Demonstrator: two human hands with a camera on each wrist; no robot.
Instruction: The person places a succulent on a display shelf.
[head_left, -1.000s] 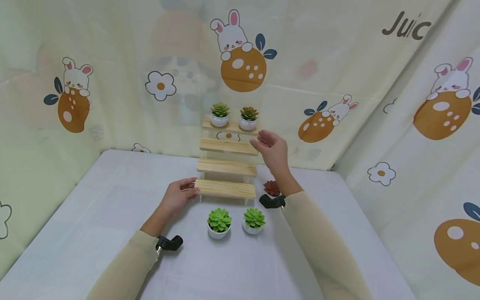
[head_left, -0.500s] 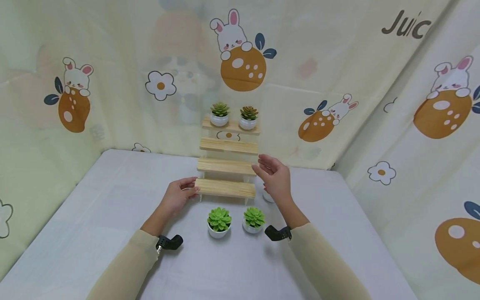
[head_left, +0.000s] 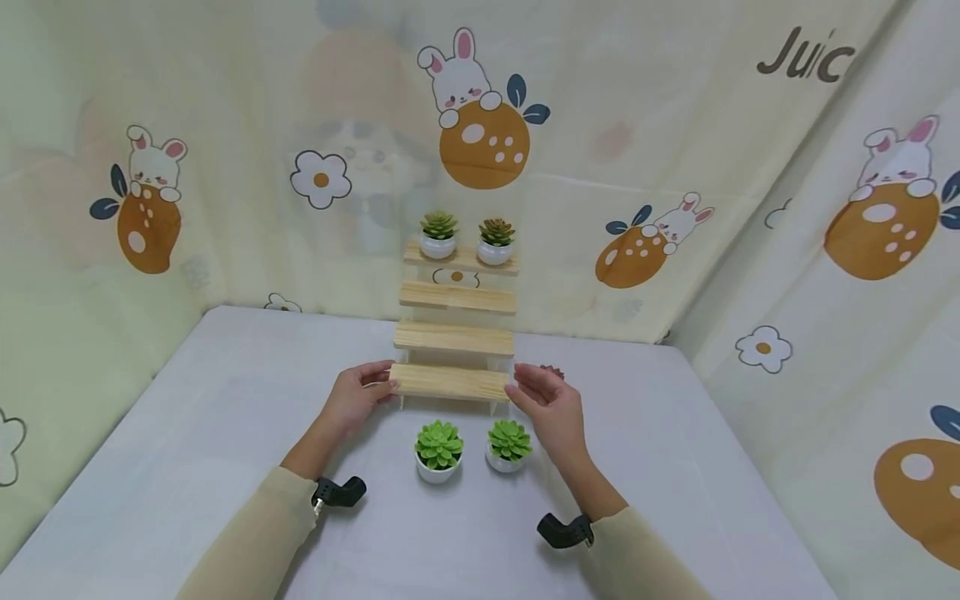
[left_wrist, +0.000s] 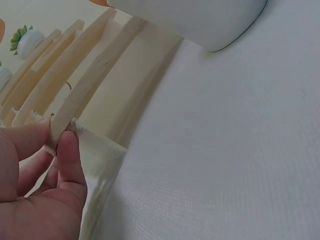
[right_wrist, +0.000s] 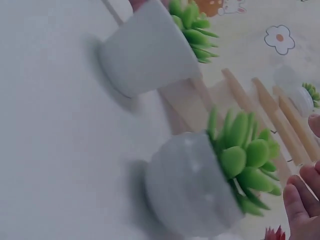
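Observation:
A four-tier wooden display stand point(head_left: 450, 382) faces me at the back of the table. My left hand point(head_left: 352, 400) pinches the left end of its lowest board point(left_wrist: 95, 75) between thumb and fingers. At that board's right end is my right hand point(head_left: 551, 408), palm turned inward, fingers loosely bent and thumb apart, holding nothing. In front of the stand sit two bright green potted succulents, one on the left point(head_left: 438, 450) and one on the right point(head_left: 507, 446). A red succulent point(head_left: 553, 371) is mostly hidden behind my right hand.
On the top board stand two more potted succulents, a green one point(head_left: 438, 233) and a reddish-green one point(head_left: 496, 242), both in white pots. A patterned curtain point(head_left: 322, 250) closes off the back and sides of the white-covered table point(head_left: 247, 392).
My right hand has come down along the stand's right side from the top board to the lowest one, now covering most of the red succulent. The left hand keeps its hold.

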